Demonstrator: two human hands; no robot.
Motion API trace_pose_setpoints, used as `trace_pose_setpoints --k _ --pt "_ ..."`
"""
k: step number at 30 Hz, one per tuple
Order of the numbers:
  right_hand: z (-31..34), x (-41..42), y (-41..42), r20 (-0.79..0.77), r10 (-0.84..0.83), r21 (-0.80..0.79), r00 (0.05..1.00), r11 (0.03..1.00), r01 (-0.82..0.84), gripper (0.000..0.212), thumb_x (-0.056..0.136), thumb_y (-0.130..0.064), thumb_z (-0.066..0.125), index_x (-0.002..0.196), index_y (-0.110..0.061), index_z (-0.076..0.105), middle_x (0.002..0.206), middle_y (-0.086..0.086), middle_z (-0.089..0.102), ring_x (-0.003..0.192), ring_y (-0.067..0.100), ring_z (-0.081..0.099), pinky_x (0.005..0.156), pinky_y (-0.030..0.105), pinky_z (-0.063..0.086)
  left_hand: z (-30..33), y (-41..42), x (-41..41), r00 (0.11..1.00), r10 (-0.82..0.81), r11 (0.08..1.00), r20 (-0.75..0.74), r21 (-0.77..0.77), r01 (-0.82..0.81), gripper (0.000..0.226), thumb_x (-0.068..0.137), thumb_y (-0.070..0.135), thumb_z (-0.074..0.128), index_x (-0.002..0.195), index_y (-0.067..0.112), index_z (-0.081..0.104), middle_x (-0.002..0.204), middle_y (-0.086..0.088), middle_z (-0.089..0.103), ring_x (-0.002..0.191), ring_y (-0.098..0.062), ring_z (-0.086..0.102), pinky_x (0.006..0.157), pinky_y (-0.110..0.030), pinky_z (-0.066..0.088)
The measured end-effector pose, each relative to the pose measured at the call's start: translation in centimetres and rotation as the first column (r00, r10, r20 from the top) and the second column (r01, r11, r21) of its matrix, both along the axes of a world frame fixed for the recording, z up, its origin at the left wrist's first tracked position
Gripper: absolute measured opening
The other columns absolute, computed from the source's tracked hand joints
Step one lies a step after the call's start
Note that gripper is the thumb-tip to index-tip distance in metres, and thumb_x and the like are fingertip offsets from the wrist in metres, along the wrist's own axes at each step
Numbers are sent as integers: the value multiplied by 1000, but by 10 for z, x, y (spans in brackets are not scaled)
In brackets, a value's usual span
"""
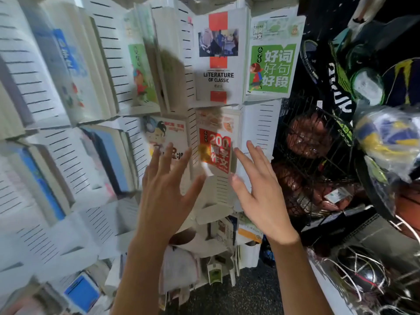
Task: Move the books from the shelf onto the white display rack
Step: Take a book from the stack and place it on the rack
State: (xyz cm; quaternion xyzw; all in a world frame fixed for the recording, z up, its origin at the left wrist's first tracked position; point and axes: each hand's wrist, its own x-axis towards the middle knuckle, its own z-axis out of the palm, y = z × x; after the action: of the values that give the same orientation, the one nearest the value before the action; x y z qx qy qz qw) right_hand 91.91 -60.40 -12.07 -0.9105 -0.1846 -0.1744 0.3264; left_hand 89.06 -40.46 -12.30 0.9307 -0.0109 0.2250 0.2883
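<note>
Fingers [169, 155] of both hands are spread wide and straight, holding nothing, raised in front of the tall white slotted plastic display rack [109, 64] that fills the left and centre of the view. That rack carries tiers of angled pockets, most with books standing upright in them; its left side is blurred.

To the right stands a black wire basket [318, 160] holding brownish balls, with netted balls and racket bags crowded around it against a dark background.

Both forearms reach up from the bottom edge, backs of the hands toward the camera. Left hand [166, 187] has its fingertips overlapping a white cartoon-cover book [166, 133] in the middle tier, thumb pointing right toward the rack's slotted front; whether it touches the cover cannot be told. Right hand [256, 185] is tilted leftward, fingertips just beside the right edge of a red-and-white paperback marked "200" [216, 146] that sits in the pocket between the two hands.

Above these, in the upper tier, stand a white and orange "Literature of Classic" book [218, 60] and, touching its right side, a green and white children's book [272, 64].
</note>
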Motion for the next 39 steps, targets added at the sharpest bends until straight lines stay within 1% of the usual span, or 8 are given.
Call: trace_pose_setpoints --k 3,6,11,17,21,25,32,39 --pt "-2 -37 7 -20 59 -34 998 998 -60 71 94 -69 21 156 -35 22 165 -11 7 150 2 -3 124 38 11 2 3 -50 997 69 995 -41 -64 -71 75 85 78 21 152 46 25 166 8 7 153 -16 -3 121 -53 12" --pt "-12 -80 20 -112 146 36 983 989 -142 73 89 -74 23 153 -40 25 164 -20 3 148 -4 -6 118 33 9 -4 10 -111 987 115 992 -111 -48 -121 78 85 81 15 155 46 20 166 8 2 153 -16 -5 122 -46 4" --pt "-29 -146 52 -144 270 51 952 963 -265 69 91 -71 25 153 -40 27 165 -15 8 151 5 0 122 46 16 -19 41 -208 947 255 961 -193 -59 -271 75 84 78 19 152 47 24 166 9 6 153 -12 -7 123 -41 2" --pt "-17 -214 119 -77 469 149 880 878 -455 68 93 -60 36 151 -25 40 163 0 23 152 17 15 119 52 25 -4 81 -309 883 448 885 -140 -72 -460 75 86 76 25 153 42 31 165 10 9 152 -7 -4 124 -38 5" --pt "-13 -263 171 -61 571 143 818 816 -560 63 94 -63 36 149 -34 38 164 -9 19 151 6 11 122 33 16 -2 120 -376 826 554 829 -101 -27 -559 73 91 73 24 154 37 32 166 1 15 154 -17 4 124 -44 12" --pt "-5 -318 229 -63 645 99 761 763 -639 64 92 -68 34 150 -39 35 162 -18 14 149 -2 5 116 17 8 -1 169 -443 771 630 769 -94 -61 -636 81 88 81 19 154 36 32 166 1 16 154 -14 4 125 -42 12" --pt "-2 -442 378 -55 746 107 663 665 -739 67 92 -66 31 148 -30 42 164 -8 18 151 9 12 120 44 26 1 278 -581 667 740 660 -82 -99 -745 76 89 75 23 154 38 30 165 5 15 153 -8 1 122 -29 6" --pt "-7 -563 518 -25 817 121 576 574 -810 70 90 -69 29 148 -32 40 162 -11 19 149 8 17 117 49 31 -1 391 -710 537 841 530 -67 -94 -842 76 89 75 23 154 36 32 166 2 16 153 -12 -1 125 -39 9"
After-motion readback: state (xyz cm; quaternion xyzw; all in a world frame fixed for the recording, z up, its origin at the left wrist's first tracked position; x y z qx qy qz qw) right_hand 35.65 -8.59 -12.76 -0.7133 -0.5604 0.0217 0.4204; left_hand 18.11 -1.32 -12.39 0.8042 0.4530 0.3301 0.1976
